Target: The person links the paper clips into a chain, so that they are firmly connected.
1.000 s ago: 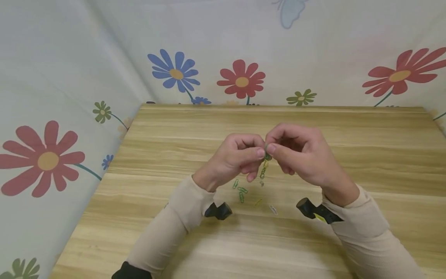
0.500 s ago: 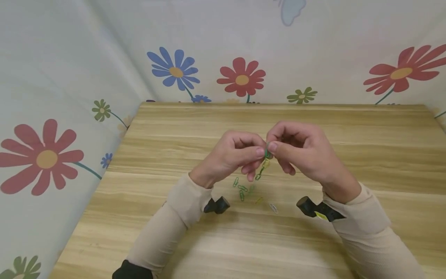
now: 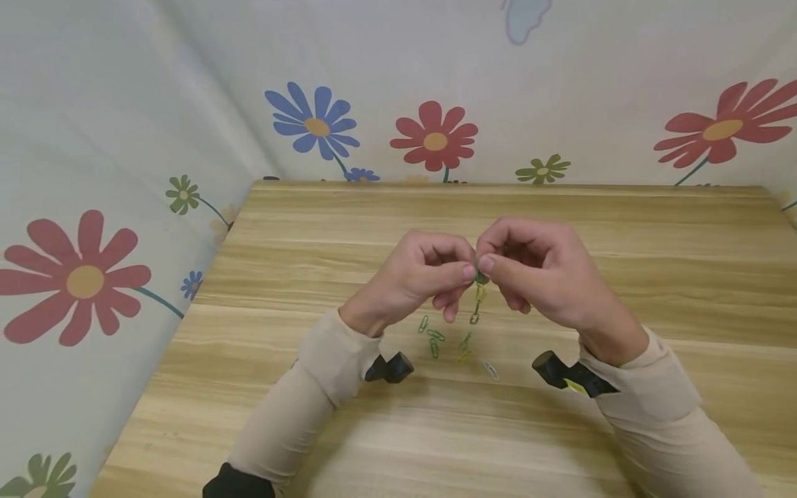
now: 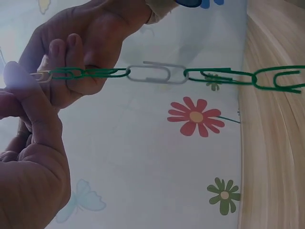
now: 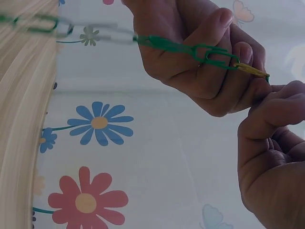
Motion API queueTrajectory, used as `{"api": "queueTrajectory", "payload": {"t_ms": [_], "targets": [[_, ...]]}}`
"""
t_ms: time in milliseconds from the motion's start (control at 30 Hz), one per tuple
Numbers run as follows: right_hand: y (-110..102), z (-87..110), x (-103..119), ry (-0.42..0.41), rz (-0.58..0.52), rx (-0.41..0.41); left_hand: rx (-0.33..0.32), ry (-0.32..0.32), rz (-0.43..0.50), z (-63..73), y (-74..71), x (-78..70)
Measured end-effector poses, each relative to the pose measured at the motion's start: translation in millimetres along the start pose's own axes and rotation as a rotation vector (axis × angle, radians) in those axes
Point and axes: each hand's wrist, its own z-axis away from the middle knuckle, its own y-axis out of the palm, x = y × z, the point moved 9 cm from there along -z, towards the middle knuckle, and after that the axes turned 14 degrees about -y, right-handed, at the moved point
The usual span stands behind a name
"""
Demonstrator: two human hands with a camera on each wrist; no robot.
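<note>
A chain of linked paper clips (image 3: 478,304) hangs from my fingertips over the table. My left hand (image 3: 429,273) and my right hand (image 3: 535,270) meet at its top, each pinching a green clip there between thumb and forefinger; the fingertips partly cover it. Just below comes a yellow clip (image 5: 251,70), then green ones. Farther down, the left wrist view shows a grey-white clip (image 4: 157,73) followed by a green clip (image 4: 219,75). On the wood lie a few loose green clips (image 3: 434,347), a yellow clip (image 3: 464,357) and a white clip (image 3: 491,371).
The wood-grain table (image 3: 623,429) reaches back to a flower-printed cloth (image 3: 598,83), which also runs along its left side. A black wrist camera (image 3: 392,368) sits under the left cuff, and another black camera (image 3: 560,370) under the right.
The dangling chain has swung, its lower end shifting left and then back to the right. Both hands keep nearly the same place and their pinch at the top.
</note>
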Motion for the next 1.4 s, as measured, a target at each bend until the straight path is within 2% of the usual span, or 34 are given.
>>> {"api": "queueTrajectory", "payload": {"t_ms": [133,367,500,567,667,700,767,800,867,967,1067,1133,1233,1400], "targets": [[1,0.0,0,0.002,-0.005,0.000,-0.002,-0.022,0.019,-0.2,-1.1,3.0],[2,0.0,-1,-0.006,-0.078,0.014,-0.002,-0.043,0.037,-0.9,-0.9,5.5],[-1,0.1,-1,-0.015,-0.120,0.025,-0.007,-0.043,0.001,-0.8,0.3,2.4],[-5,0.0,-1,-0.014,-0.128,0.020,-0.042,-0.052,-0.043,0.3,-2.8,-0.2],[-15,-0.7,1,-0.022,-0.143,-0.025,-0.129,-0.069,-0.149,1.8,-15.0,-2.2],[-19,-0.9,2,-0.031,-0.160,-0.048,-0.164,-0.095,-0.197,2.6,-21.0,0.0],[-27,-1.7,6,-0.056,-0.199,-0.094,-0.219,-0.172,-0.327,3.7,-34.8,11.8],[-31,-2.1,8,-0.075,-0.217,-0.111,-0.233,-0.231,-0.389,4.4,-41.7,21.7],[-37,-2.7,12,-0.107,-0.241,-0.135,-0.240,-0.368,-0.560,7.1,-53.9,45.8],[-45,-2.8,17,-0.133,-0.234,-0.162,-0.201,-0.559,-0.855,11.5,-66.6,83.6],[-52,-2.8,20,-0.146,-0.234,-0.180,-0.151,-0.666,-1.096,15.3,-71.0,108.5],[-56,-2.7,22,-0.148,-0.241,-0.195,-0.120,-0.710,-1.165,17.3,-69.7,118.7],[-61,-1.6,23,-0.135,-0.238,-0.232,-0.088,-0.747,-1.200,19.1,-66.3,127.0],[-67,-0.5,25,-0.129,-0.246,-0.270,-0.121,-0.759,-1.230,19.6,-68.6,130.3]]}}
